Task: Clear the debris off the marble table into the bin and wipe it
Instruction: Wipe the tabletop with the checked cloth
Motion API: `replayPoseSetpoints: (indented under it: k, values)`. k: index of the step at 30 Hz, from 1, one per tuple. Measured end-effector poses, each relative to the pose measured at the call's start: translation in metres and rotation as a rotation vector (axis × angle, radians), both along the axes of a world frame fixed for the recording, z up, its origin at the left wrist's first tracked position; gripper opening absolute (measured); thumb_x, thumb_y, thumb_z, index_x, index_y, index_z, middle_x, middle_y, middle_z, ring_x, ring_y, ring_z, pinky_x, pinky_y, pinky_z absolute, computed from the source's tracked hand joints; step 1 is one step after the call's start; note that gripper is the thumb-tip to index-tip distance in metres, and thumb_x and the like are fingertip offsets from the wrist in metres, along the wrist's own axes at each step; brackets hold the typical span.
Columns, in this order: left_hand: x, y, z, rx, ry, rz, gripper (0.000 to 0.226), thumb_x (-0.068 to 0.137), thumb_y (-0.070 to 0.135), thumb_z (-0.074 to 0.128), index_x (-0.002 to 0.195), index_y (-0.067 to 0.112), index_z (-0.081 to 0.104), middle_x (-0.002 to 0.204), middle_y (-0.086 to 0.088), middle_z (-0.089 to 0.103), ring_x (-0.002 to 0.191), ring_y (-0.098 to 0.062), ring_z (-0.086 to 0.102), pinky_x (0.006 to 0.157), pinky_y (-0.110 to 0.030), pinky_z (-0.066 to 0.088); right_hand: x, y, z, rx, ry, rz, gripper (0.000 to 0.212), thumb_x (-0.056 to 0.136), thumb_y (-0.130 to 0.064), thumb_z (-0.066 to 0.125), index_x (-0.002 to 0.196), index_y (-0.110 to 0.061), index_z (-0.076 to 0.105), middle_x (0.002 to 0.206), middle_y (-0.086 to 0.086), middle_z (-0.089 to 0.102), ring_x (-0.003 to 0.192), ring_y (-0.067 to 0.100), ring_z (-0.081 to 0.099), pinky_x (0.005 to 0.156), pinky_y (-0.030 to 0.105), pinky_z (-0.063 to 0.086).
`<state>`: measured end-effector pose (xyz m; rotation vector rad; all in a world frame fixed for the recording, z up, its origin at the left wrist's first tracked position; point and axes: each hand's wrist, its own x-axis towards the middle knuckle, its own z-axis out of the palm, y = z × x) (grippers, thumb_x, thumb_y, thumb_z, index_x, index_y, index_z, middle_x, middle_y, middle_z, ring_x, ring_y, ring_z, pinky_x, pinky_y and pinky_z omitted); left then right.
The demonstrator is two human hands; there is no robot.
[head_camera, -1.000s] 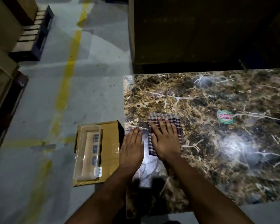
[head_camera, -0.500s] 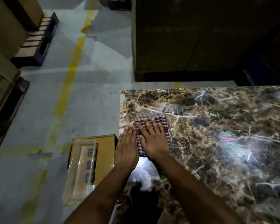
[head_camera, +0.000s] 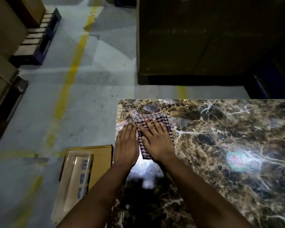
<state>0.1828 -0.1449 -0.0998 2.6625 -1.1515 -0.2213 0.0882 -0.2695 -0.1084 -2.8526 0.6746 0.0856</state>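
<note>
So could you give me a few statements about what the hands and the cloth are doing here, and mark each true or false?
1. The right hand presses flat on the checked cloth. True.
2. The left hand grips the cloth. False: it lies flat on the marble table beside the cloth.
3. The cloth lies near the table's far left corner. True.
4. The round sticker is under the cloth. False: it sits uncovered, well to the right.
5. A cardboard box sits on the table. False: it is on the floor, left of the table.
</note>
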Motion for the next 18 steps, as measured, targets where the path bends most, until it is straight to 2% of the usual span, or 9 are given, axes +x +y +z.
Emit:
replayPoseSetpoints:
  k: [3, 6, 8, 12, 15, 18]
  values:
    - [0.008, -0.005, -0.001, -0.023, -0.004, 0.009, 0.055, 0.105, 0.028, 0.035, 0.158, 0.016, 0.025, 0.166, -0.002, 0.019, 0.154, -0.019, 0.012, 0.124, -0.035, 0.007, 0.006, -0.026, 0.001, -0.018, -0.014, -0.041, 0.057, 0.103, -0.048, 0.020, 0.159, -0.042, 0.014, 0.170, -0.003, 0.011, 0.157, 0.024, 0.006, 0.126, 0.047, 0.007]
    - [0.020, -0.012, -0.003, -0.022, -0.001, -0.006, 0.056, 0.105, 0.028, 0.034, 0.159, 0.016, 0.022, 0.167, -0.001, 0.016, 0.154, -0.018, 0.011, 0.122, -0.032, 0.003, 0.046, -0.038, 0.003, 0.023, -0.019, -0.139, 0.057, 0.103, -0.048, 0.020, 0.159, -0.042, 0.013, 0.170, -0.002, 0.010, 0.157, 0.025, 0.004, 0.126, 0.047, 0.004]
    - [0.028, -0.014, -0.004, -0.020, -0.003, 0.005, 0.058, 0.104, 0.025, 0.035, 0.159, 0.016, 0.020, 0.167, -0.001, 0.015, 0.154, -0.018, 0.011, 0.123, -0.032, 0.004, 0.067, -0.033, 0.003, 0.030, -0.011, -0.108, 0.057, 0.103, -0.048, 0.021, 0.159, -0.042, 0.014, 0.170, -0.001, 0.010, 0.157, 0.026, 0.003, 0.126, 0.048, 0.003]
    - [0.040, -0.021, -0.006, -0.014, -0.025, 0.015, 0.056, 0.105, 0.027, 0.035, 0.158, 0.014, 0.024, 0.166, -0.004, 0.020, 0.153, -0.020, 0.014, 0.124, -0.035, 0.007, 0.049, -0.037, 0.003, -0.001, -0.016, 0.050, 0.056, 0.103, -0.048, 0.025, 0.158, -0.041, 0.021, 0.169, -0.002, 0.015, 0.157, 0.024, 0.008, 0.126, 0.046, 0.005]
    - [0.042, -0.032, -0.007, -0.039, -0.016, 0.010, 0.056, 0.104, 0.028, 0.036, 0.157, 0.015, 0.025, 0.166, -0.004, 0.020, 0.153, -0.020, 0.013, 0.124, -0.035, 0.007, 0.034, -0.066, 0.003, -0.003, 0.005, 0.005, 0.056, 0.104, -0.050, 0.021, 0.159, -0.044, 0.014, 0.170, -0.003, 0.010, 0.157, 0.022, 0.002, 0.126, 0.044, 0.001]
    - [0.044, -0.045, -0.006, -0.042, -0.002, 0.008, 0.057, 0.103, 0.026, 0.037, 0.158, 0.015, 0.023, 0.166, -0.004, 0.019, 0.153, -0.022, 0.013, 0.124, -0.036, 0.004, 0.056, -0.079, 0.003, -0.009, 0.004, -0.086, 0.057, 0.103, -0.050, 0.019, 0.159, -0.043, 0.013, 0.170, -0.001, 0.013, 0.157, 0.024, 0.004, 0.126, 0.047, 0.004]
